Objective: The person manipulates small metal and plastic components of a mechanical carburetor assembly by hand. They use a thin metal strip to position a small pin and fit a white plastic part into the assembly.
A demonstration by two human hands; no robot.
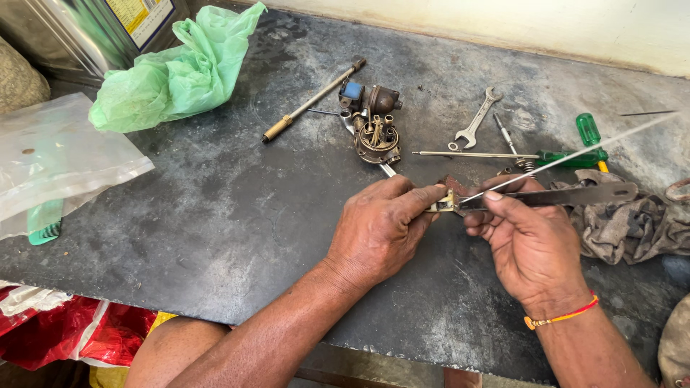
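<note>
Left hand (381,226) is closed in a pinch on a small brass part (448,202), thumb and forefinger clamping it just above the slab (215,215), centre-right and near. Right hand (528,241) is also closed, gripping a flat metal strip (568,195) that runs right from the part, and a thin wire (575,156) slants up to the far right from the same spot; cannot tell if the wire tip sits inside the part or just against it. Risks, judged from this: the part is tiny and held only by fingertips, so any push along the wire could pop it out, and it would roll on the slab or drop off the near edge. The wire is long and unsupported, so it is likely to bend or kink if forced. Its free end could also snag the rag (632,223) just beside the right hand. The strip looks thin-edged and lies close to the left fingertips, so a slip could nick them. Farther off, the carburettor body (375,133) sits with a spanner (476,122), a green screwdriver (586,144) and a rod (313,100) near it. These loose items are close to the hands and a sweep could scatter them. A green bag (180,72) lies far left, well apart.
</note>
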